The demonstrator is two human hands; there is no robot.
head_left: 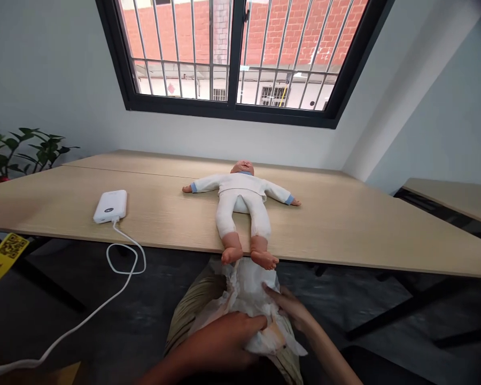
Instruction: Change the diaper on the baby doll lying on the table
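Note:
A white diaper [253, 286] lies opened out over my lap, below the front edge of the table. My left hand [234, 334] is closed on its near end, the fingers curled into the crumpled material. My right hand [288, 305] grips the right side of the diaper, thumb on top and the other fingers mostly hidden underneath. Just beyond, a baby doll [241, 184] lies on its back on the table, arms spread. It wears a white top and white trousers with blue cuffs and collar. Its bare feet reach over the table edge, above the diaper's far end.
The wooden table [324, 224] stands against the wall under a barred window [232, 109]. On its left lies a white power bank [111, 206] with a white cable [104, 305] hanging down. A potted plant [36, 149] is at far left, another table [457, 195] at right.

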